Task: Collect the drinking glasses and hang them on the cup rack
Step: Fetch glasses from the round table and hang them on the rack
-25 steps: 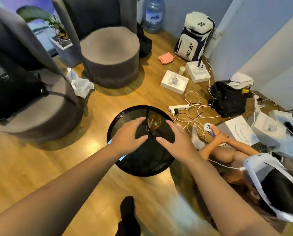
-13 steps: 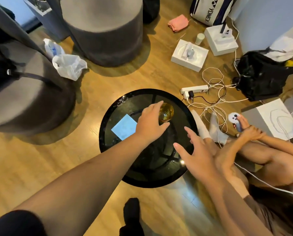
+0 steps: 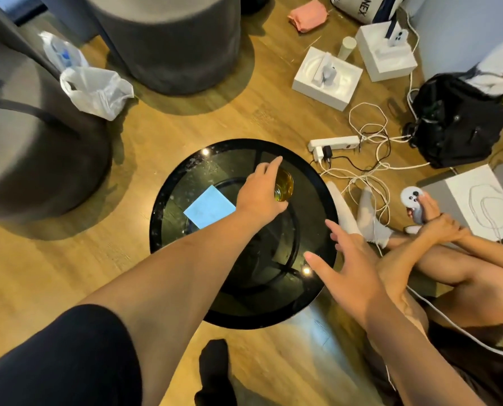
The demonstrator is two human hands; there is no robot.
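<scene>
left hand [image 3: 260, 194] wrapped round small amber-tinted drinking glass [image 3: 284, 186] on round black glass-topped side table [image 3: 171, 200], right hand [image 3: 346, 268] spread open and empty over near rim; risk: smooth wall slipping from sideways grip on lifting, dropping onto glass top.

Amber glass [image 3: 285, 186] gripped by left hand [image 3: 260, 194] over round black table [image 3: 185, 177], frame centre; right hand [image 3: 349, 273] spread, empty, lower right.

glass [image 3: 285, 187] half hidden by left hand [image 3: 260, 194], bag [image 3: 364, 8] cropped
</scene>
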